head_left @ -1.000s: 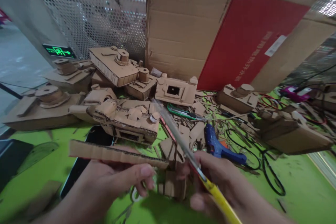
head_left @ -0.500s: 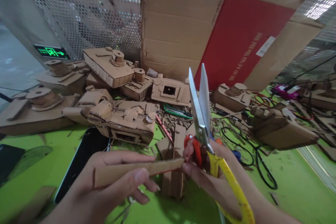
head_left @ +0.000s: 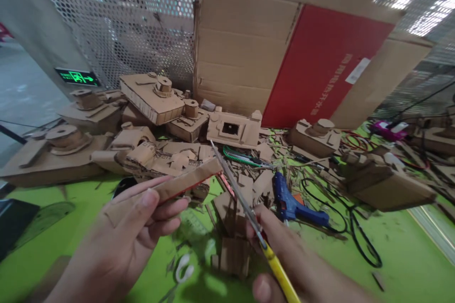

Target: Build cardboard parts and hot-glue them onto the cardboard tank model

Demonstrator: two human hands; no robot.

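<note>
A bent cardboard strip point(head_left: 192, 177) with a red lower edge is pinched between the thumb and fingers of my left hand point(head_left: 131, 227). My right hand point(head_left: 284, 251) holds scissors point(head_left: 241, 196) with yellow on the handle, the blades pointing up and left. The blades lie beside the strip's right end; whether they touch it I cannot tell. Below the blades stand small cardboard pieces point(head_left: 234, 255) on the green table point(head_left: 206, 289). A blue glue gun point(head_left: 295, 208) lies to the right of the scissors.
Cardboard models point(head_left: 152, 99) line the back and left. Another model point(head_left: 387, 182) sits at the right, near a black cable point(head_left: 355, 232). A green cutter point(head_left: 241, 156) lies among scraps. Behind stands a large cardboard sheet with a red panel point(head_left: 327, 57).
My left hand has moved left and tilted the strip upward. The scissors have turned from upright to leaning left, down beside the strip's end. The glue gun now shows fully.
</note>
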